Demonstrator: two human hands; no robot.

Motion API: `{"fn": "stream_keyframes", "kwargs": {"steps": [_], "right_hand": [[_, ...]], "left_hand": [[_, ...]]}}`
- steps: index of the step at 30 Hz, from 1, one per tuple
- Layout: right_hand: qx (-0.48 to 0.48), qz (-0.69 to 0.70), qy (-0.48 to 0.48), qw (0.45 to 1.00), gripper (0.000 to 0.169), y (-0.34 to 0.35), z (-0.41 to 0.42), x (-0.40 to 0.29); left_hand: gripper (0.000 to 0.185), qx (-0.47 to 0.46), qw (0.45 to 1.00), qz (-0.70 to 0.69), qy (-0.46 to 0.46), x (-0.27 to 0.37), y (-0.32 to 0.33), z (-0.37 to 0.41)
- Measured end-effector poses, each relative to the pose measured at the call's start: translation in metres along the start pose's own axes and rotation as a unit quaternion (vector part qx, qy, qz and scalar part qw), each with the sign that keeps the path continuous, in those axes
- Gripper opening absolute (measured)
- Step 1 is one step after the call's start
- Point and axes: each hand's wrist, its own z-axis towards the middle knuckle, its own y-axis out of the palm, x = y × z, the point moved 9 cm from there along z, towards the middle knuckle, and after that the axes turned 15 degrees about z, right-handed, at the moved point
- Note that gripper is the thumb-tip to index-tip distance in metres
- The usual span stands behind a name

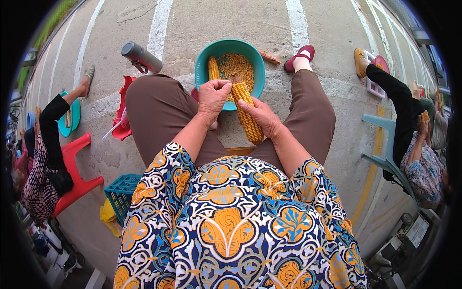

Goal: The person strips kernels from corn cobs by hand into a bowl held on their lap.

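My right hand (262, 116) is wrapped around a dried ear of corn (247, 110), which slants between my knees with most of its yellow kernels on. At its upper end, the fingers of my left hand (213, 98) press on the tip, thumb against the top kernels. Just beyond and partly beneath the hands sits a teal plastic basin (259, 72). Loose corn kernels (243, 67) cover its bottom. Another ear of corn (213, 68) leans inside on the left, and a brownish cob end shows behind the held ear.
A bare cob (270, 57) lies right of the basin. On the left are a grey thermos flask (142, 57), a red bag (123, 112), a green plastic crate (122, 195) and a red stool (77, 169). People sit on both sides, one on a blue-grey chair (388, 144).
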Motion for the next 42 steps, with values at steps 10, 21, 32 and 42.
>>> {"fn": "stream_keyframes", "kwargs": {"steps": [10,21,32,42], "right_hand": [[0.080,0.063,-0.057,0.993,0.045,-0.024,0.005,-0.008],[0.057,0.079,-0.047,0.994,0.042,-0.021,0.005,-0.008],[0.069,0.031,-0.052,0.996,0.056,-0.025,0.002,-0.011],[0.088,0.015,-0.038,0.995,0.058,-0.030,0.005,-0.007]], "left_hand": [[0.027,0.040,0.997,-0.049,-0.053,-0.015,0.005,0.018],[0.044,-0.208,0.952,-0.090,-0.208,-0.029,0.065,-0.036],[0.044,-0.233,0.901,-0.289,-0.223,-0.048,0.075,-0.023],[0.043,-0.253,0.897,-0.290,-0.219,-0.037,0.075,-0.027]]}}
